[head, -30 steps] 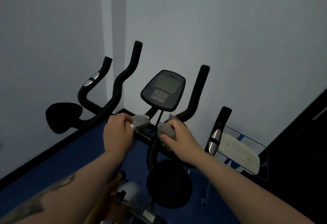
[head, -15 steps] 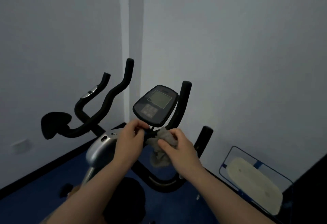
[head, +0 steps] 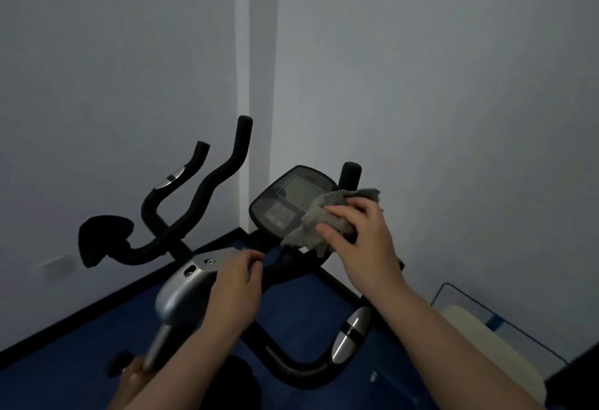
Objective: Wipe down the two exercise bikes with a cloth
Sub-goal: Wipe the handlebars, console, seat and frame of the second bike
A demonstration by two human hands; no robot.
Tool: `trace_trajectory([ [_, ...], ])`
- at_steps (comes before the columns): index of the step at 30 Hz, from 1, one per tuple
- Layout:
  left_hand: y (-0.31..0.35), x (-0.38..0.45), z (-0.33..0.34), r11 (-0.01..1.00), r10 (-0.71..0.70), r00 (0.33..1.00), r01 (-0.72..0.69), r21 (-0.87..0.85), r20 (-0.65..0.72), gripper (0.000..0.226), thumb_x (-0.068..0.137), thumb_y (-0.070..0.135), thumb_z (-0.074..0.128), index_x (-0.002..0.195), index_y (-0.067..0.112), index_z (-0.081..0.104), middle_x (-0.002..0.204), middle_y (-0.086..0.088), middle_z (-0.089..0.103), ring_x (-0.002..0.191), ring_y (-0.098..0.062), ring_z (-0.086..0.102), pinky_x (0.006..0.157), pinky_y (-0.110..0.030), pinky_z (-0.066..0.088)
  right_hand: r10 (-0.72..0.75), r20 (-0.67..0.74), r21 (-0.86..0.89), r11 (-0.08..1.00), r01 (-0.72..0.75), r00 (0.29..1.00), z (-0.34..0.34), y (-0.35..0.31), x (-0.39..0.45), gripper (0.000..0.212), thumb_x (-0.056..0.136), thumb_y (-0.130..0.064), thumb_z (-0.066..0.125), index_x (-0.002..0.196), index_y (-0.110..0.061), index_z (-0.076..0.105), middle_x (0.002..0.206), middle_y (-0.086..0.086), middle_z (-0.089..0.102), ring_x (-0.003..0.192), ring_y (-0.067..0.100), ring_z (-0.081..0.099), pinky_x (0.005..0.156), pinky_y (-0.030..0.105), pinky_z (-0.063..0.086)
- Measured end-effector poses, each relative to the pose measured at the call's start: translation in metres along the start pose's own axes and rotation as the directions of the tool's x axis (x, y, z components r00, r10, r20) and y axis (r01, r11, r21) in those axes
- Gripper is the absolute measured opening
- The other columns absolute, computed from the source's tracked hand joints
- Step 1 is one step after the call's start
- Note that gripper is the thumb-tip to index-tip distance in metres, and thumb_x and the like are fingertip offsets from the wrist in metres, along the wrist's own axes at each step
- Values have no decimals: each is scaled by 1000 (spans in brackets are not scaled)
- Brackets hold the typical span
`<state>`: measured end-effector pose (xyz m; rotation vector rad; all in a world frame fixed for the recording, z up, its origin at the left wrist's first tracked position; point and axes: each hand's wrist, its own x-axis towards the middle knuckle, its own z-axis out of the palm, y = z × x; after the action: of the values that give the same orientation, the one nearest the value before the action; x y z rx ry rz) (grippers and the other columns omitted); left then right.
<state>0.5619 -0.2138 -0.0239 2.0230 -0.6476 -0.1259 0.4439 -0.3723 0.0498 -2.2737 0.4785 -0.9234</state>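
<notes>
The right hand (head: 363,241) has lifted the grey cloth (head: 319,223) from below the console (head: 291,203) onto the console's right edge, fingers bunched around it, so wiping of the display is likely starting. The left hand (head: 236,280) has settled below-left of the console, fingers curled over the silver stem cover (head: 181,289) (steadying, apparently). The right handlebar (head: 348,174) rises just behind the console, crowding the cloth.
</notes>
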Motion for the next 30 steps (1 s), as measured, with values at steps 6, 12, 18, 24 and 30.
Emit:
trace_trajectory([
  [6, -18, -19, -16, 998, 36, 997, -39, 40, 61, 30, 96, 24, 58, 126, 25, 56, 120, 10, 53, 121, -13, 46, 105, -37, 41, -173, 191, -437, 866, 242, 966, 31, 14, -14, 31, 90, -46, 63, 113, -25, 68, 111, -10, 64, 115, 13, 48, 110, 38, 25],
  [12, -13, -42, -28, 977, 91, 993, -105, 188, 80, 43, 95, 32, 56, 136, 36, 44, 127, 19, 49, 114, -3, 46, 100, -28, 41, -215, 278, -295, 908, 296, 936, 41, 12, -23, 19, 89, -32, 68, 104, -20, 67, 105, -8, 62, 106, 11, 55, 117, 37, 27],
  [18, -31, -67, -35, 916, -29, 1000, 31, 400, -10, 57, 87, 56, 55, 137, 36, 38, 126, 14, 41, 115, -7, 38, 94, -24, 40, -368, 547, -250, 786, 566, 752, 22, 17, 2, 38, 85, -36, 72, 121, -24, 66, 120, -11, 64, 121, 11, 54, 115, 50, 27],
  [24, -25, -74, -32, 919, -135, 984, 168, 358, -116, 41, 79, 55, 62, 114, 36, 50, 102, 18, 45, 99, -3, 46, 73, -23, 41, -342, 611, -291, 742, 604, 714, 34, 5, 2, 29, 87, -31, 71, 115, -29, 69, 108, -7, 68, 98, 19, 63, 84, 27, 44],
  [30, -22, -78, -31, 922, -185, 960, 243, 301, -208, 32, 77, 45, 66, 106, 37, 58, 99, 18, 55, 92, -1, 54, 70, -24, 46, -440, 627, -39, 806, 591, 643, 72, -14, -5, 29, 93, -14, 61, 119, -26, 69, 121, -7, 63, 110, 14, 58, 86, 28, 49],
])
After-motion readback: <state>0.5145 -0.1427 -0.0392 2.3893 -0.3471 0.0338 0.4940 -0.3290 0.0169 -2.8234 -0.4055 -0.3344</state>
